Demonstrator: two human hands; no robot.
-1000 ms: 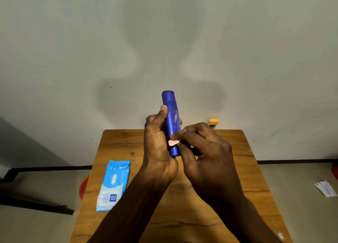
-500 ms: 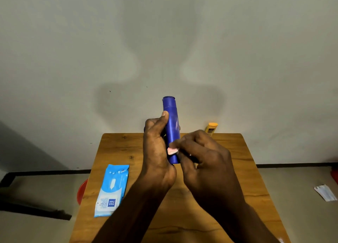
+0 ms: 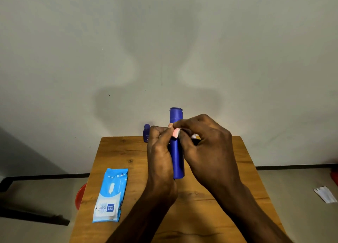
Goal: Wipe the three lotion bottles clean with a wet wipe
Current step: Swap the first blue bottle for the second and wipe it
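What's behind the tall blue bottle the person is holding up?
Behind the tall blue bottle, a small blue bottle stands at the far edge of the table, left of it. The right hand covers whatever is behind on the right.

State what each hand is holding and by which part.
The left hand grips the tall blue bottle around its middle, upright above the table. The right hand pinches a small wipe against the bottle's upper body.

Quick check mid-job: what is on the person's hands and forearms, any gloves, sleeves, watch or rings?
Both hands are bare: no gloves on the left hand or the right hand. The forearms are uncovered down to the frame's bottom edge, no sleeves in view. No watch, bracelet or ring shows. One pale fingernail shows.
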